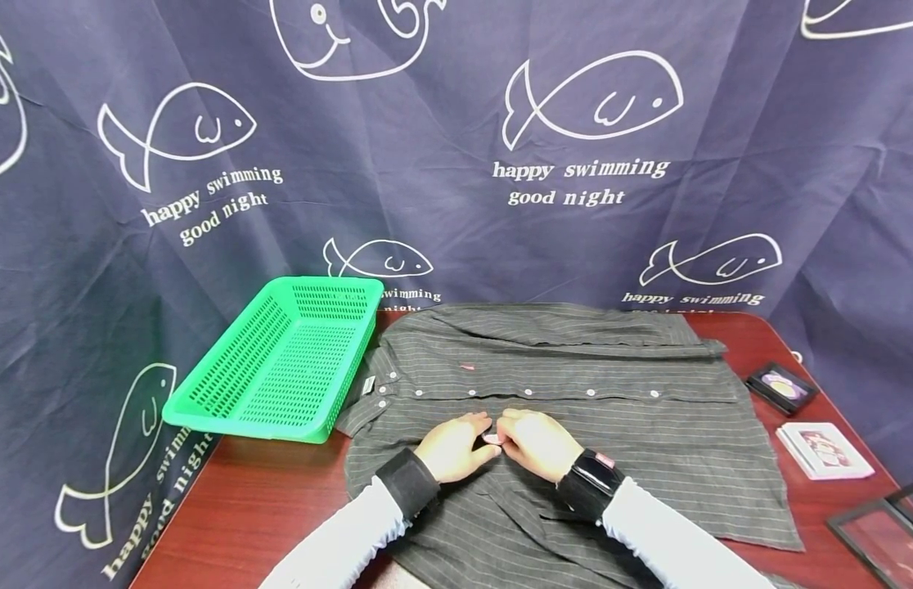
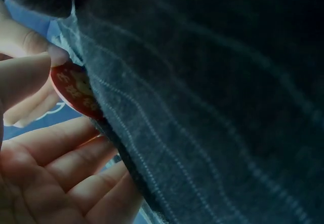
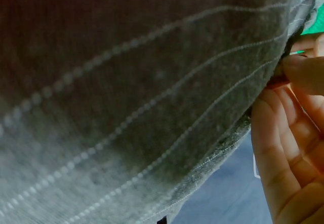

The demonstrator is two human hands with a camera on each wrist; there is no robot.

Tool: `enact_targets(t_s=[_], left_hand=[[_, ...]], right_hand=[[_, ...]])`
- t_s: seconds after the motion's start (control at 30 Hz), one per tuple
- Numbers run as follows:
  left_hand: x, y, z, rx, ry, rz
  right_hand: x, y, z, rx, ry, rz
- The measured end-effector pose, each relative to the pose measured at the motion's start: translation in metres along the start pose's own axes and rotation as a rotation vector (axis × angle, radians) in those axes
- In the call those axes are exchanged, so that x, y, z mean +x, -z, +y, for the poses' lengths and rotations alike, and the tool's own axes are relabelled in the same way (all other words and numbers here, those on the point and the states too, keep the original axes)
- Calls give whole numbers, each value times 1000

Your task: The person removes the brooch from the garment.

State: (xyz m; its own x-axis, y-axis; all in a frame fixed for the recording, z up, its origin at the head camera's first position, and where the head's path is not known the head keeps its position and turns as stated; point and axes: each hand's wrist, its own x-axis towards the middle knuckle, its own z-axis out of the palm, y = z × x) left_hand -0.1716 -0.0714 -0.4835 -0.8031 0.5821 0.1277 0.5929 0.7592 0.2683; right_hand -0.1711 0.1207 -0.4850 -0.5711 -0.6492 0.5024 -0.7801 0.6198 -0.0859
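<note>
A dark grey pinstriped shirt lies spread on the table, its collar to the left and a row of white buttons across it. Over its middle, both hands meet at a small round badge, red with pale lettering. The left hand has thumb and index finger at the badge's edge; its other fingers are loosely bent. From the other side, the right hand pinches the badge with bent fingers. In the right wrist view, fingers hide most of the badge. Its back is not visible.
A green plastic basket stands at the left of the reddish table. Along the right side are a dark box, a stack of white cards and a black-framed object. Behind hangs a blue curtain with fish drawings.
</note>
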Motion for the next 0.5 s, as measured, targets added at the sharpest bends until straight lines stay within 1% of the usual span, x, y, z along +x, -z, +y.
enact_targets(t_s=[0.1,0.3,0.5], left_hand=[[-1,-1,1,7,4,-12],[-1,-6,0,28,-6,3],[1,-5,3,42,17,-13]], right_hand=[[0,-1,0,7,4,-15],[0,0,-1,16,12,-49],[1,1,-1,21,32,-58]])
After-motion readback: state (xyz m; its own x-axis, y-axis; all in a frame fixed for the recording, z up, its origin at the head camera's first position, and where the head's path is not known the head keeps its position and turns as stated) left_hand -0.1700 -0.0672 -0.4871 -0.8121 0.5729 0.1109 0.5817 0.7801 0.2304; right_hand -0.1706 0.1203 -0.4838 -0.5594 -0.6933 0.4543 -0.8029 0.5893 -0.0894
